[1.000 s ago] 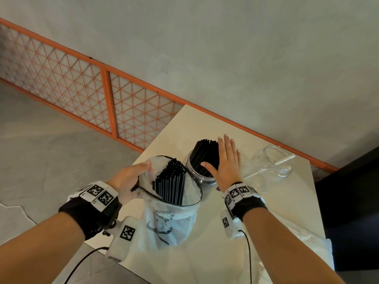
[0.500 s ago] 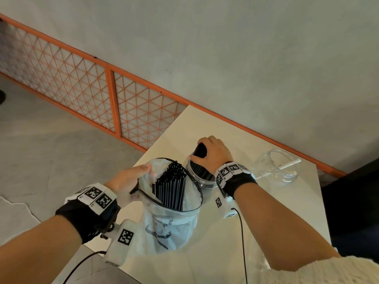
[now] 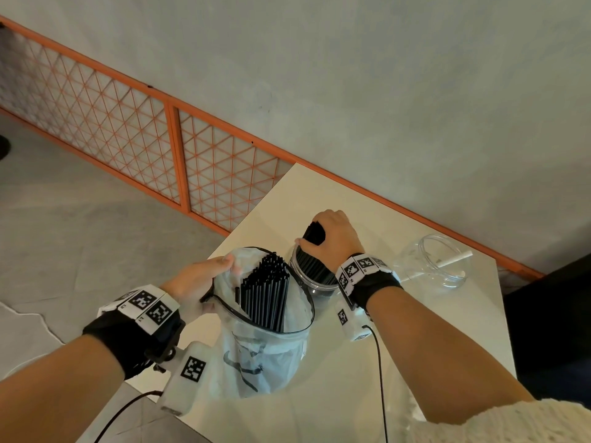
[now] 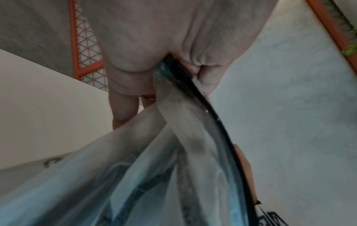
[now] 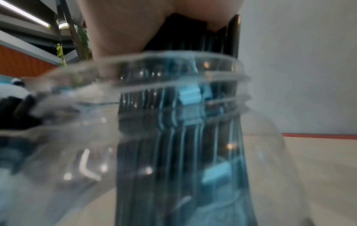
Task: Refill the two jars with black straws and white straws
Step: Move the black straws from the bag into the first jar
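A clear jar (image 3: 315, 282) stands on the white table (image 3: 415, 330), packed with black straws (image 3: 311, 263). My right hand (image 3: 329, 236) curls over the tops of those straws and grips the bundle; the right wrist view shows the straws (image 5: 193, 137) running down through the jar's threaded neck (image 5: 173, 73). My left hand (image 3: 204, 278) pinches the rim of a clear plastic bag (image 3: 265, 340) that holds more black straws (image 3: 265, 292), its black-edged rim (image 4: 193, 91) caught between thumb and fingers. A second clear jar (image 3: 438, 260) at the right holds a single white straw (image 3: 454, 259).
The table's left edge drops to a grey floor. An orange lattice railing (image 3: 172, 155) runs along the wall behind the table. More crumpled clear plastic (image 3: 403, 410) lies on the table near my right forearm. Cables hang from both wrist cameras.
My right hand went from flat and open above the jar to curled down around the tops of the black straws. The left hand kept holding the bag's rim.
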